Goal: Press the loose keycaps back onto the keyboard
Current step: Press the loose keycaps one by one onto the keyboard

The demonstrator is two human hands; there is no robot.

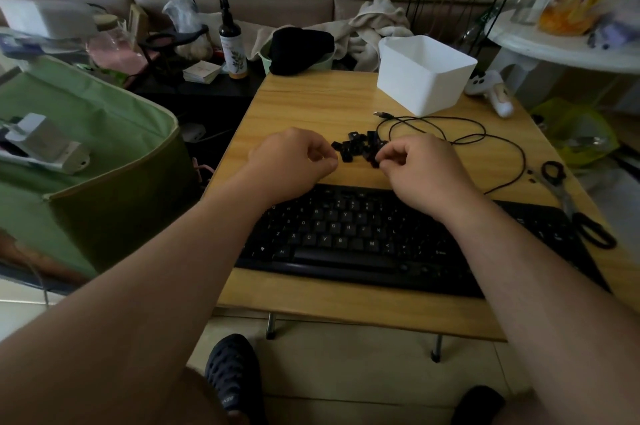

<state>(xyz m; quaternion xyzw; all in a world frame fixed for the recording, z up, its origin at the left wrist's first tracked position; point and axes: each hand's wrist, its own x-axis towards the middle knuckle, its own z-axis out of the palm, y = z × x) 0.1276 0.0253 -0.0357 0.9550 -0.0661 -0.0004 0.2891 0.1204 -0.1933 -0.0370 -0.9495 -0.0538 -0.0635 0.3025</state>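
A black keyboard lies across the near half of the wooden table. Behind it sits a small heap of several loose black keycaps. My left hand hovers just left of the heap with its fingers curled; nothing shows between its fingertips. My right hand is at the heap's right edge, thumb and forefinger pinched on a black keycap. Both wrists hide parts of the keyboard's top rows.
A white plastic bin stands at the table's back right. The keyboard's black cable loops beside the keycaps. Scissors lie along the right edge. A green fabric box stands left of the table.
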